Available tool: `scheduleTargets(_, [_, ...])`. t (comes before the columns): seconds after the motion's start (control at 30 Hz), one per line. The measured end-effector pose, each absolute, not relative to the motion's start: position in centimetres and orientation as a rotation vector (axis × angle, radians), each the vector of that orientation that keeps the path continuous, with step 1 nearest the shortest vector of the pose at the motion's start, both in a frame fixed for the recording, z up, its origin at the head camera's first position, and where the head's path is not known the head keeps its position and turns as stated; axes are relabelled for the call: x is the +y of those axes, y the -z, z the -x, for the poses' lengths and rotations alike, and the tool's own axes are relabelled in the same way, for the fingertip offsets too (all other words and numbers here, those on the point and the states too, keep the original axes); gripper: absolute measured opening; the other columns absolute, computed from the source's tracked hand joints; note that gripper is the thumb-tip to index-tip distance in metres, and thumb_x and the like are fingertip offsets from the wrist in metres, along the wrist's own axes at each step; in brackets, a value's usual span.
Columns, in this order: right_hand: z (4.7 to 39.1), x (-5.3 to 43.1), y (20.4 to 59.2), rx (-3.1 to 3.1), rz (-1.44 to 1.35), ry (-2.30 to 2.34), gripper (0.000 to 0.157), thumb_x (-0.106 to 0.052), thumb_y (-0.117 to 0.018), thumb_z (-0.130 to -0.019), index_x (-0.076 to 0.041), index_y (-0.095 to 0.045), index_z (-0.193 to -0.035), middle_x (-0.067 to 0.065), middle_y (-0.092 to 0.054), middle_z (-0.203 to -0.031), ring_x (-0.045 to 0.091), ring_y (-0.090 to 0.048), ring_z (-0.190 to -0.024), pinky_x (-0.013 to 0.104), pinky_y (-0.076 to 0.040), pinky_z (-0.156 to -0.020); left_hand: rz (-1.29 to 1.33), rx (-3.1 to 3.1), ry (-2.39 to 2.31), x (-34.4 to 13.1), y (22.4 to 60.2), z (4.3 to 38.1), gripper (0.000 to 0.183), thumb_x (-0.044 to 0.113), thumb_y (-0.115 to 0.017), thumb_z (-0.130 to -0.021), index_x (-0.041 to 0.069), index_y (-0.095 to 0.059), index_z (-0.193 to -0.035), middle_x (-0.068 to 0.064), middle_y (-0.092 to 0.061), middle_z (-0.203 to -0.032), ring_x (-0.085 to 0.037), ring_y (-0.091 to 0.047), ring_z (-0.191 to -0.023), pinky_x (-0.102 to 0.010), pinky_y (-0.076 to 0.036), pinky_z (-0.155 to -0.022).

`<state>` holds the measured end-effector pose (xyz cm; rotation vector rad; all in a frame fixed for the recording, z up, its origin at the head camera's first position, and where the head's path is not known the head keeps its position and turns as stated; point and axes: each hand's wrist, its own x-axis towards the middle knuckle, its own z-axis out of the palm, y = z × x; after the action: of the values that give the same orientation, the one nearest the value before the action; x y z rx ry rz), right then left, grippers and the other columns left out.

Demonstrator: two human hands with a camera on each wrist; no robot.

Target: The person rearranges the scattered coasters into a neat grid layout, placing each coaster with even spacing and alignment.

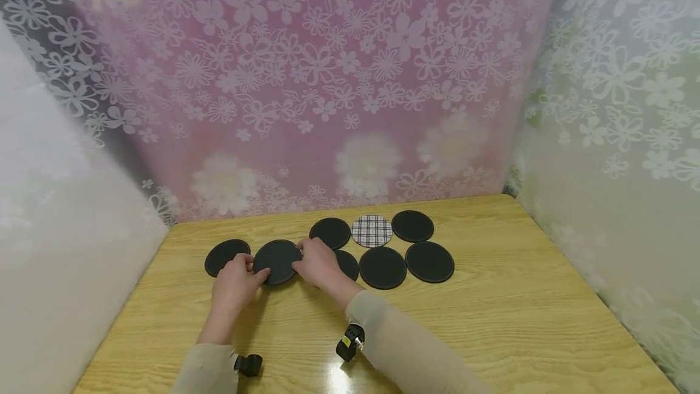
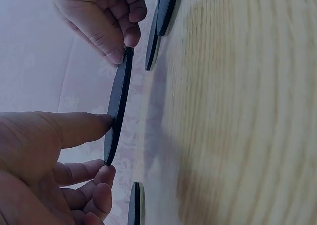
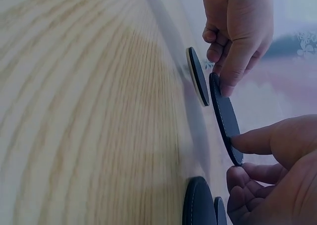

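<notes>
A round black coaster (image 1: pixel 277 262) with a stitched rim is held just above the table between both hands. My left hand (image 1: pixel 236 281) pinches its left edge, thumb on the upper face and fingers beneath. At the opposite edge, my right hand (image 1: pixel 319 265) pinches it the same way. In the left wrist view the raised coaster (image 2: pixel 119 103) appears nearly edge-on, apart from the wood. Another black coaster (image 1: pixel 225 256) lies flat behind the left hand. Beside the right hand, one black coaster (image 1: pixel 347 264) is partly covered by that hand.
Farther right on the wooden table (image 1: pixel 492 297) lie several more black coasters (image 1: pixel 383 267) in two rows. A coaster with a black-and-white plaid face (image 1: pixel 372 231) sits in the back row. Flowered curtains (image 1: pixel 350 78) hang behind and at the sides.
</notes>
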<state>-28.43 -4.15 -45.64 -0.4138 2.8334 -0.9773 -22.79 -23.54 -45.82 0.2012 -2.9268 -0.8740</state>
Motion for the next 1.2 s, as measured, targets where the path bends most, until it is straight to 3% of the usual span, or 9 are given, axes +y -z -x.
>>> scheduleTargets(0.23, [28.7, -2.7, 45.7, 2.84, 0.423, 0.945, 0.04, -0.019, -0.08, -0.104, -0.007, -0.072, -0.141, 0.006, -0.071, -0.12, 0.024, -0.069, -0.111, 0.041, -0.058, -0.093, -0.147, -2.902, 0.838, -23.2, 47.8, 24.1, 0.06, 0.039, -0.085, -0.099, -0.01, -0.067, -0.129, -0.021, -0.073, -0.11, -0.042, -0.07, -0.095, -0.057, -0.057, -0.083])
scheduleTargets(0.57, [29.0, -2.1, 46.3, 2.842, 0.431, 0.911, 0.04, -0.017, -0.082, -0.102, -0.006, -0.073, -0.139, 0.006, -0.069, -0.117, 0.025, -0.067, -0.11, 0.043, -0.057, -0.094, -0.171, -2.949, 0.848, -21.9, 46.9, 23.7, 0.055, 0.028, -0.084, -0.1, -0.012, -0.065, -0.132, -0.019, -0.072, -0.106, -0.036, -0.07, -0.091, -0.057, -0.057, -0.083])
scheduleTargets(0.73, [29.1, -2.0, 46.5, 2.812, 0.453, 0.848, 0.039, -0.017, -0.082, -0.102, -0.006, -0.073, -0.139, 0.005, -0.066, -0.114, 0.024, -0.063, -0.107, 0.042, -0.054, -0.091, -0.153, -2.915, 0.865, -22.8, 49.3, 24.7, 0.053, 0.032, -0.089, -0.096, -0.009, -0.067, -0.122, -0.014, -0.066, -0.094, -0.03, -0.063, -0.08, -0.049, -0.054, -0.074])
scheduleTargets(1.0, [29.1, -1.8, 47.0, 2.798, 0.493, 0.798, 0.04, -0.015, -0.084, -0.101, -0.008, -0.073, -0.138, 0.003, -0.064, -0.111, 0.022, -0.061, -0.102, 0.041, -0.053, -0.091, -0.128, -2.902, 0.847, -23.5, 50.9, 25.1, 0.055, 0.035, -0.09, -0.094, -0.009, -0.069, -0.12, -0.016, -0.066, -0.095, -0.034, -0.065, -0.084, -0.051, -0.055, -0.078])
scheduleTargets(1.2, [29.1, -1.6, 47.0, 2.821, 0.542, 0.79, 0.039, -0.014, -0.084, -0.1, -0.007, -0.074, -0.137, 0.003, -0.063, -0.108, 0.021, -0.06, -0.098, 0.04, -0.054, -0.089, -0.127, -2.915, 0.837, -22.9, 49.6, 24.6, 0.056, 0.032, -0.09, -0.095, -0.01, -0.069, -0.124, -0.017, -0.068, -0.098, -0.036, -0.066, -0.088, -0.054, -0.056, -0.081])
